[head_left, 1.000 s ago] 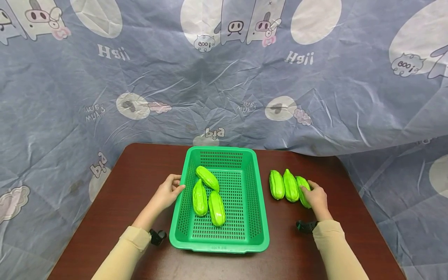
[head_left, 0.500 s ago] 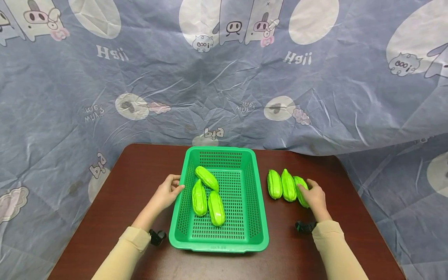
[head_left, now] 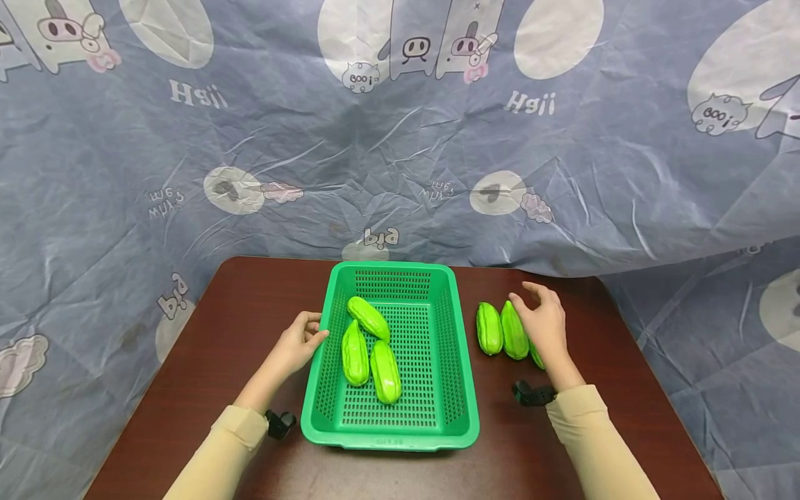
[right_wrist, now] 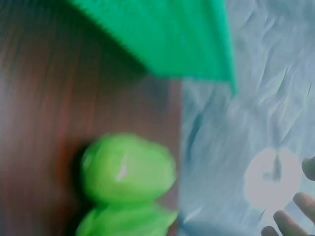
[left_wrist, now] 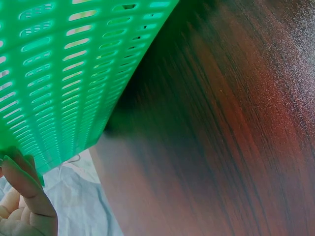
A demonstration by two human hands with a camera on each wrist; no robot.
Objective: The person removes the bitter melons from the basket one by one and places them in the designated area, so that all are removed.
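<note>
A green slotted basket (head_left: 462,389) sits mid-table with three ridged green gourds (head_left: 370,347) lying in it. My left hand (head_left: 300,344) rests against the basket's left rim (left_wrist: 69,83), fingers on its edge. Three more green gourds (head_left: 489,328) lie side by side on the table right of the basket; the rightmost one (head_left: 536,355) is mostly hidden under my right hand (head_left: 542,316). That hand hovers over them with fingers spread and holds nothing. In the blurred right wrist view the gourds (right_wrist: 125,169) lie below the basket's corner (right_wrist: 172,39).
The dark red-brown table (head_left: 250,292) is backed and flanked by a blue cartoon-print cloth (head_left: 400,139). A black strap with a camera sits on each wrist (head_left: 531,394). Bare tabletop lies left of the basket and along the front edge.
My right hand has let go of the rightmost gourd, lifted and moved left and farther away, fingers now spread over the gourds. The left hand and basket have not moved.
</note>
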